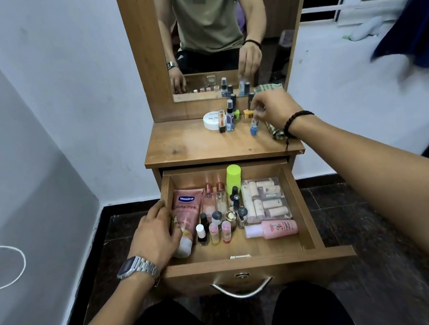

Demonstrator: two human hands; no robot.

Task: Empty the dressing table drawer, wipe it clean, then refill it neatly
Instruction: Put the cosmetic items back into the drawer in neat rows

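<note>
Pink Vaseline tube [187, 210]; lime-green cap [233, 174]; blue stick [253, 128]; brown woodgrain drawer [257, 263]; green checked cloth [275, 130].

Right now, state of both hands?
Left hand: fingers curled round the pink Vaseline tube in the drawer.
Right hand: pinching the small blue bottle on the tabletop.
</note>
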